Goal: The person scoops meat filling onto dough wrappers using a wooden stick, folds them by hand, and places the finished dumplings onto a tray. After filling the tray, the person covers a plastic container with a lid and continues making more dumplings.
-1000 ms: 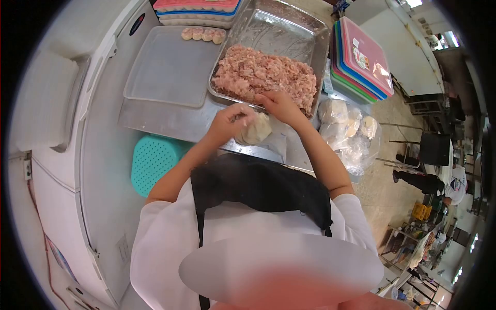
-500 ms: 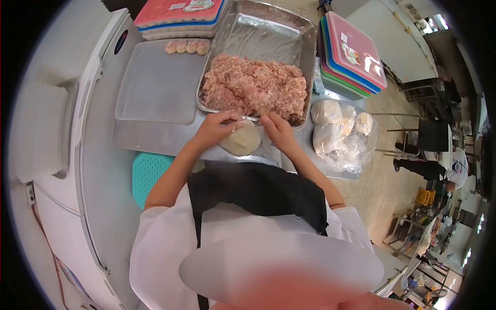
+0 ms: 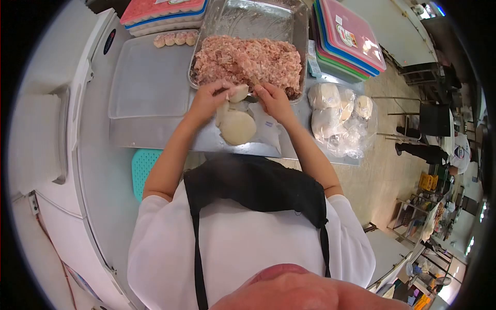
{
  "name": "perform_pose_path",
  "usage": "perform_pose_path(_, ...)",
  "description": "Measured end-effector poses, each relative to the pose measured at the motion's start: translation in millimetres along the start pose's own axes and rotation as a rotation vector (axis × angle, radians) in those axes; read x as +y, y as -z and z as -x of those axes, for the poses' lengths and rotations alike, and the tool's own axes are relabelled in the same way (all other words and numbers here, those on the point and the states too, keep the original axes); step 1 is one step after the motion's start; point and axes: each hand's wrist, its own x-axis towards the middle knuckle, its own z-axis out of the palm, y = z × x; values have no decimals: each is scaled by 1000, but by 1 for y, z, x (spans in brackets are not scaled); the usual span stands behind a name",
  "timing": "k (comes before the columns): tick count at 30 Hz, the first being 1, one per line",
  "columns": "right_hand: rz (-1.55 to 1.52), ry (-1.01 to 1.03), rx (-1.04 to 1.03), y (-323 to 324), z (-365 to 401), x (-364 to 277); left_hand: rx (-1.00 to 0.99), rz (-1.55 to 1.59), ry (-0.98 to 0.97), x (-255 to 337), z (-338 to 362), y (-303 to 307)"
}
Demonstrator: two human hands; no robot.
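A round, pale dough wrapper [image 3: 238,93] is pinched in the fingers of my left hand [image 3: 207,101], at the near edge of the metal tray. Below it, a pile of the same dough wrappers [image 3: 237,127] rests on the steel table. My right hand [image 3: 274,102] is closed at the tray's near rim, beside the ground meat [image 3: 250,59]. Its fingertips are pressed together around something slim that I cannot make out. The meat fills the near half of the deep metal tray [image 3: 248,15].
Left of the tray lies a translucent plastic tray [image 3: 147,82] with several filled dumplings [image 3: 176,38] along its far edge. Stacked coloured lidded boxes [image 3: 349,39] stand at right. Bagged dough wrappers [image 3: 330,111] lie nearer. A teal perforated stool [image 3: 143,170] is below the table. Another person [image 3: 431,152] is far right.
My left hand has lifted a dough wrapper from the pile toward the tray. My right hand remains by the meat's near edge. The whole view has shifted slightly.
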Motion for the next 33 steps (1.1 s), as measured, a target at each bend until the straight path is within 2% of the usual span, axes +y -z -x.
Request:
perform_pose_path(1, -48, -11, -31, 4, 0, -6, -15, 40, -6, 5, 3, -4)
perform_pose_path(2, -95, -19, -64, 8, 3, -9, -34, -304, -276, 16, 13, -9)
perform_pose_path(5, -174, -41, -89, 12, 12, -21, -166, -656, -603, -5, 47, -35)
perform_pose_path(8, -175, -49, -93, 14, 25, -26, -60, -660, -636, -11, 71, -38)
perform_pose_path(11, -165, -19, -110, 16, 31, -29, 112, -665, -540, -14, 72, -29)
perform_pose_path(14, -138, 32, -119, 13, 36, -34, 67, -448, -162, -5, 62, -14)
perform_pose_path(17, -152, 43, -117, 9, 41, -47, 136, 117, 172, 7, 46, -13)
perform_pose_path(18, -165, 42, -115, 9, 43, -51, 158, 325, 169, -3, 41, -13)
perform_pose_path(21, -173, 149, -89, 7, 46, -62, 212, 1005, 283, 37, 23, -15)
perform_pose_path(24, -170, 149, -11, 9, 46, -71, 171, 793, 62, 31, 6, -18)
perform_pose_path(27, -134, 223, 65, 15, 45, -73, 94, 945, 119, 55, 2, -13)
perform_pose_path(30, -117, 226, 130, 22, 45, -73, 99, 1154, 297, 86, -2, -17)
perform_pose_path(33, -29, 285, 207, 29, 44, -72, 44, 197, -90, 42, -24, -10)
